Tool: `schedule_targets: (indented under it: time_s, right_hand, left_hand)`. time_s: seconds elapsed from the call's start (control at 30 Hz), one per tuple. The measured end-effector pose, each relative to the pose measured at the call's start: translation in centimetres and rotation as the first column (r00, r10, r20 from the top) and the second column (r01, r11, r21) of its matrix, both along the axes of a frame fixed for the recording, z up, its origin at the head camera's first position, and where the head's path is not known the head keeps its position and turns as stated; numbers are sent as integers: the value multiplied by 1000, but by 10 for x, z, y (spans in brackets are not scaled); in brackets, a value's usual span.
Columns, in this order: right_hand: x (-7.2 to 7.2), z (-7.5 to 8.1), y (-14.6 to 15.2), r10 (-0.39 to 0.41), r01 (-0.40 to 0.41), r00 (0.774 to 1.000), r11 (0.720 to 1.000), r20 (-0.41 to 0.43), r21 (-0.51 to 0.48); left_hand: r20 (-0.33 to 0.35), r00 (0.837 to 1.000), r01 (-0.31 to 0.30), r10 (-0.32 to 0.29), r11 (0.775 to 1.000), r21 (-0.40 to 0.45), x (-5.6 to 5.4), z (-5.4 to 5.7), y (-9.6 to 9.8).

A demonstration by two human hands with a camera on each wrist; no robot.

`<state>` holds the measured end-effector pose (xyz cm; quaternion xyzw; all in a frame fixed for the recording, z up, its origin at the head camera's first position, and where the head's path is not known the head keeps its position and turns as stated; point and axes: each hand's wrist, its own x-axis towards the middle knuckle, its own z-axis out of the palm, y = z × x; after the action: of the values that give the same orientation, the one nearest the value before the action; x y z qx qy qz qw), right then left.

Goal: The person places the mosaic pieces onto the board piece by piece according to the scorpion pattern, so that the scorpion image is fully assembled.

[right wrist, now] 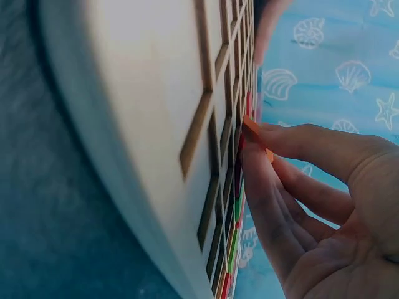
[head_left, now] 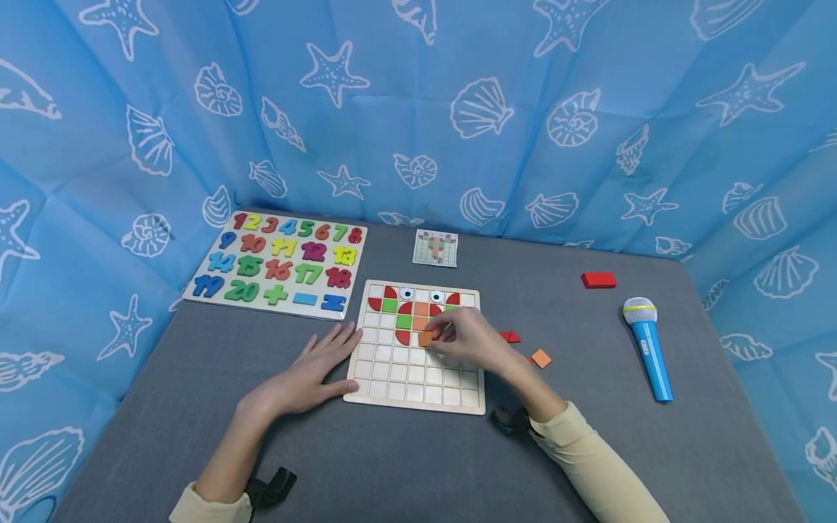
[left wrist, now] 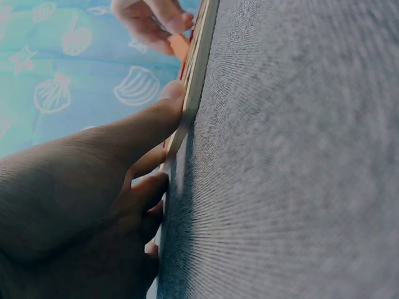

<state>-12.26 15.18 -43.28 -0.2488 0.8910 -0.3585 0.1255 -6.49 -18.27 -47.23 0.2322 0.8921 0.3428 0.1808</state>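
Observation:
A wooden grid board (head_left: pixel 399 392) lies flat on the grey table, its upper rows partly filled with red, green and orange pieces and two eye pieces. Between thumb and fingers my right hand (head_left: pixel 474 338) pinches an orange square tile (head_left: pixel 425 338) over the middle of the grid. The right wrist view shows that tile (right wrist: pixel 252 128) tilted, one edge at the grid. My left hand (head_left: pixel 304 378) is spread at the board's left edge, with the thumb (left wrist: pixel 171 99) resting on the rim. Part of the grid is hidden under my right hand.
A number puzzle board (head_left: pixel 275 264) lies at the back left. Behind the grid is a small pattern card (head_left: pixel 435 248). Red triangles (head_left: pixel 510 337) and an orange tile (head_left: pixel 540 358) lie right of the board; farther right are a red block (head_left: pixel 599 280) and a blue toy microphone (head_left: pixel 647 349).

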Motion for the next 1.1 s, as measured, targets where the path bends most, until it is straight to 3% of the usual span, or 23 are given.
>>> schedule_targets:
  time_s: [0.13,0.23,0.4,0.57,0.83,1.1]
  right_hand:
    - [0,3,-6,12,-11,1000,999,-22,31]
    - [0,4,-10,15,-13,1000,999,-25,48]
    - [0,3,-13,27,-26,1000,999,-14,44]
    - [1,3,-10,38,-37,999,999,-3,39]
    - [5,2,11,32,-32,999,999,30,-21]
    - [14,7,44,-21,22,998,1000,64,-14]
  left_hand:
    - [-1,1000,-17,17,999,-49,0,-2,1]
    - [-29,999,-26,25,998,-64,-1,-11,-1]
    - [-29,1000,-12,10,999,-46,-1,-8,0]
    - [8,1000,-4,4,1000,15,0,3,1]
    - [-29,1000,-1,0,999,-32,-4,-18,-4]
    - [-25,1000,7,-7,1000,27,-2,-12,-3]
